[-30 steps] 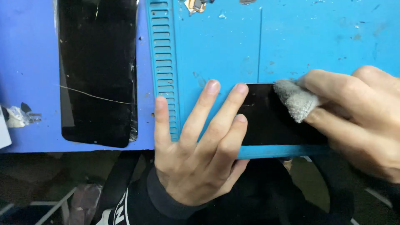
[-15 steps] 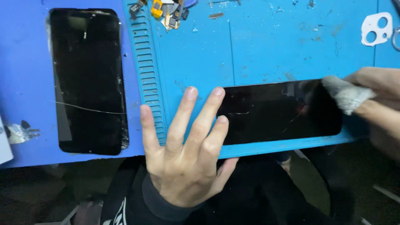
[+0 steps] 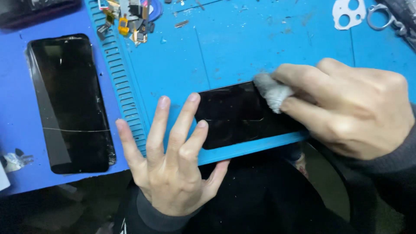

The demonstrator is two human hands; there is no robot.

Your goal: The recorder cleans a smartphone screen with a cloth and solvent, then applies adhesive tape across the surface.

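A black phone screen (image 3: 236, 115) lies flat near the front edge of a blue work mat (image 3: 225, 47). My left hand (image 3: 171, 167) presses its spread fingertips on the screen's left end, palm hanging over the mat's edge. My right hand (image 3: 351, 106) pinches a small grey wad of cloth (image 3: 272, 92) and holds it against the screen's upper right part. The right end of the screen is hidden under that hand.
A second black screen (image 3: 71, 104), cracked across its lower part, lies on the left beyond the mat's ribbed strip (image 3: 121, 82). Small loose parts (image 3: 128, 19) sit at the top of the mat. A white camera-shaped cutout (image 3: 349, 13) and a metal ring (image 3: 383, 17) lie top right.
My right hand has slid the cloth leftward over the screen, from its right end toward the middle. My left hand stays pressed on the left end. The view has shifted.
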